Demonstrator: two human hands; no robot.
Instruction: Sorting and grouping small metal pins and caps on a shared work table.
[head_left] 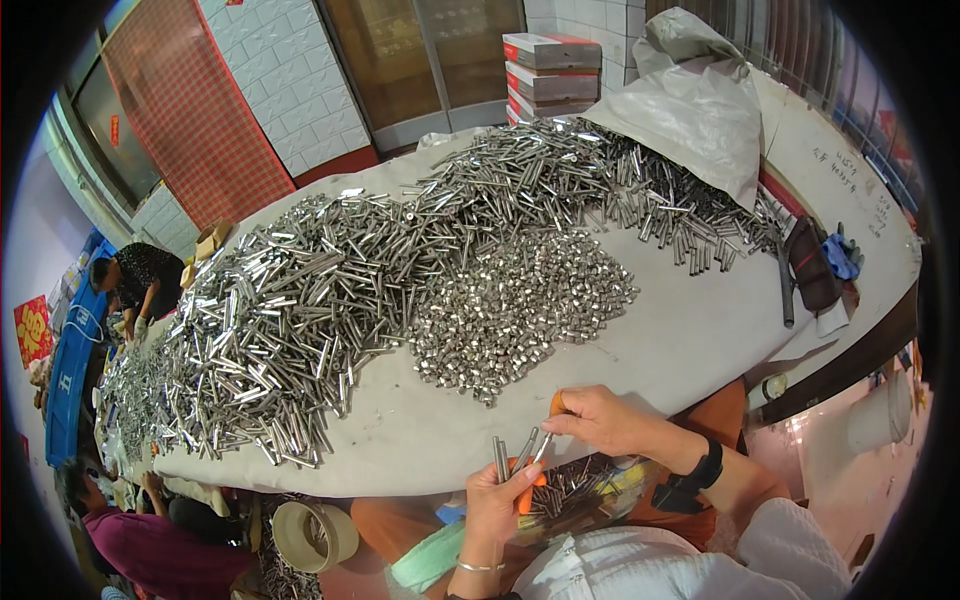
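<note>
My left hand (492, 505), with orange covers on some fingers, is closed round a few slim metal tubes (502, 458) that stick up past its fingers. My right hand (600, 420) wears an orange cover on one fingertip. Its thumb and fingers pinch the upper end of a metal tube (542, 447), whose lower end meets my left hand's fingertips. Just beyond both hands lies a heap of short, shiny metal caps (520, 310) on the pale tabletop (700, 330). Behind and left of it spreads a big pile of loose metal tubes (290, 320).
A white sack (700, 110) lies over the pile's far right end. Dark pouch (812, 262) and blue glove (842, 256) lie at right. Stacked boxes (550, 80) stand behind. A bucket (315, 535) sits below the near edge. Two people, one purple-clad (160, 550), are at left.
</note>
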